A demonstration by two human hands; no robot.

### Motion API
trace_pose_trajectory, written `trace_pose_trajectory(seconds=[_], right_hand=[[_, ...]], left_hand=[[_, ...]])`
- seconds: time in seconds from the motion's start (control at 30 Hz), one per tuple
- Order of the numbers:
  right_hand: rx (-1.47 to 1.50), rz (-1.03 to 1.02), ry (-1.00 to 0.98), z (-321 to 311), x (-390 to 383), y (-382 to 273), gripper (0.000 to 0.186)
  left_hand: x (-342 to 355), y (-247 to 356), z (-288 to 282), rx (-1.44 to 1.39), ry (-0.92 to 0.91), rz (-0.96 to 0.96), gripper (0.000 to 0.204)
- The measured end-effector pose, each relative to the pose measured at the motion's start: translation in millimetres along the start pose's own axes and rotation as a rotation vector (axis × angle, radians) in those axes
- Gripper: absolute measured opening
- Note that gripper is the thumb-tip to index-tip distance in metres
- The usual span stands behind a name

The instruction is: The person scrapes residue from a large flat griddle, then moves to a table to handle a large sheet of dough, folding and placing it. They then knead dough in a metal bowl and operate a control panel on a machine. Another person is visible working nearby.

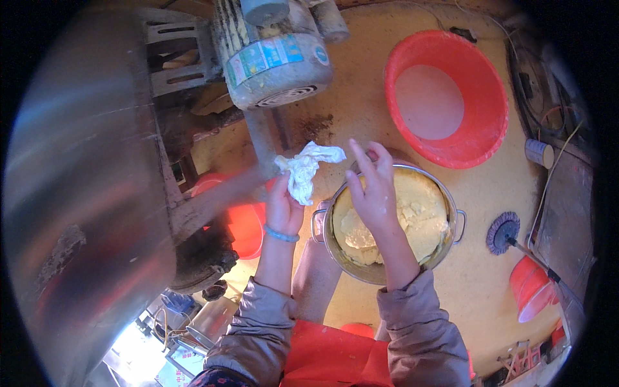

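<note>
A crumpled white cloth or tissue (303, 173) is gripped in my left hand (284, 209), which has a pale blue bangle at the wrist. Just to the right, my right hand (376, 193) is raised with its fingers apart and nothing in them. Below that hand stands a two-handled metal pot (456, 226), holding a pale yellow, lumpy mass (419, 209) that looks like dough or paste. My right forearm hides part of the pot and its contents.
A large red tub (480, 138) with pale contents stands beyond the pot. A motor (280, 71) hangs at upper left beside a big metal drum (90, 193). Another red bucket (247, 229) is left of my knees. A round brush (503, 233), a can (539, 153) and a red bucket (532, 290) lie right.
</note>
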State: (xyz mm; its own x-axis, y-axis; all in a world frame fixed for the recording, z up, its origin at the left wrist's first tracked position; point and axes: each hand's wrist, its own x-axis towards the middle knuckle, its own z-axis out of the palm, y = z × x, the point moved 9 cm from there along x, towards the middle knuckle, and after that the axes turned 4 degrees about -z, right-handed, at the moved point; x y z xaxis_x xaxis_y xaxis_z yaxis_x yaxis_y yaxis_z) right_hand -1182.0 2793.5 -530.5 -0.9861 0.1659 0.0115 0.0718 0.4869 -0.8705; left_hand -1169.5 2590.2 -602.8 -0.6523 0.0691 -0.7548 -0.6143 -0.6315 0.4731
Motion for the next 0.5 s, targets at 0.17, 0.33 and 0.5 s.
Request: trace_pose_trajectory(seconds=[0.17,0.33,0.5], right_hand=[[-0.020,-0.030,-0.103,23.2,3.5,-2.9,0.045],[-0.025,-0.050,-0.011,24.4,-3.3,-5.8,0.024],[0.033,-0.055,0.017,29.9,-9.0,-6.8,0.018]], left_hand=[[-6.9,-5.9,9.6,-0.010,-0.128,-0.065,0.032],[-8.3,-14.6,20.5,-0.039,-0.143,-0.055,0.032],[-13.4,-23.8,35.7,0.071,-0.134,0.017,0.032]])
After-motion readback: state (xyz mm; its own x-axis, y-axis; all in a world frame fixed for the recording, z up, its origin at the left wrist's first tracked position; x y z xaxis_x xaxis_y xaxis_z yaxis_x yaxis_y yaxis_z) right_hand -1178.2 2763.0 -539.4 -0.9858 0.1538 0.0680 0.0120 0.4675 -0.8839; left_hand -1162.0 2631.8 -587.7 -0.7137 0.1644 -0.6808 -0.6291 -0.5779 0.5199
